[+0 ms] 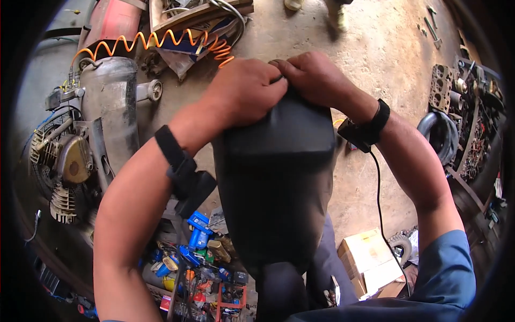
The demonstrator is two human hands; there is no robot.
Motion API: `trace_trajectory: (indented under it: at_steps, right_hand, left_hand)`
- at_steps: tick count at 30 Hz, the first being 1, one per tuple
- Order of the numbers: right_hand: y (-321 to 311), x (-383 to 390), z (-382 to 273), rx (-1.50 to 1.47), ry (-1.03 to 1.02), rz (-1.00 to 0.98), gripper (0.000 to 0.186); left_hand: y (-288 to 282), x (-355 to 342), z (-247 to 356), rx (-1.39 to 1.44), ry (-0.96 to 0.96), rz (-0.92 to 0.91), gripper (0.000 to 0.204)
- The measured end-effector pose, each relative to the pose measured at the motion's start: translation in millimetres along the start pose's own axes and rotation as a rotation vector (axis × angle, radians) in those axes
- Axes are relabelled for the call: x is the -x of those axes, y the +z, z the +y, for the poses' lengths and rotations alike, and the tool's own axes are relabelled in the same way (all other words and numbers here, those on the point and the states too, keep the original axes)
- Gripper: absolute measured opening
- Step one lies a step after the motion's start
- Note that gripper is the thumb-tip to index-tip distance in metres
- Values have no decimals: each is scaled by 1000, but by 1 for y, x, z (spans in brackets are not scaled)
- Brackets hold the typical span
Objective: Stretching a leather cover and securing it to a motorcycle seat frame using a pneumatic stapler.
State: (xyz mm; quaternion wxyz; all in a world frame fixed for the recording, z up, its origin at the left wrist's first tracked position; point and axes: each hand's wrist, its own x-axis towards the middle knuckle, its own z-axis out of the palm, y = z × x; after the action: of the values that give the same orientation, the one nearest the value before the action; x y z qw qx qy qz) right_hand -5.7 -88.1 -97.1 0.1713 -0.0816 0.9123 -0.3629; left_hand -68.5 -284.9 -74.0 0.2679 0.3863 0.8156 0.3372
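A black motorcycle seat (279,134) stretches from the far end, under my hands, down toward my lap. It has a stepped top and smooth covering, and its near part is blurred and dark. My left hand (247,88) is closed over the far left edge, fingers curled against the covering. At the far right edge my right hand (314,78) grips too, its thumb meeting the left hand's fingers. Whatever the fingertips pinch there is hidden. Each wrist wears a black strap with a small black box; a cable hangs from the right one.
At left stand a grey tank (110,91) and a compressor pump (72,158), with an orange coiled hose (139,43) running past. Blue bottles (199,231) and assorted tools lie lower left. A cardboard box (370,260) sits lower right, metal engine parts (442,88) along the right.
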Motion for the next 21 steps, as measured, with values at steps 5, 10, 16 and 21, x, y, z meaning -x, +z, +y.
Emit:
trace_trajectory:
  at_steps: [5, 10, 16, 21]
  right_hand:
    - [42, 27, 14, 43, -1, -300, 31]
    - [48, 30, -12, -53, 102, -535, 32]
    - [50, 27, -23, -95, 125, -811, 41]
    - [54, 19, -31, -32, 114, -842, 47]
  left_hand:
    - [18, 11, -1, 107, -123, -298, 29]
    - [25, 28, -9, 222, -266, -674, 31]
    - [24, 36, 2, 299, -385, -857, 30]
    - [-2, 51, -30, 17, -77, -280, 24]
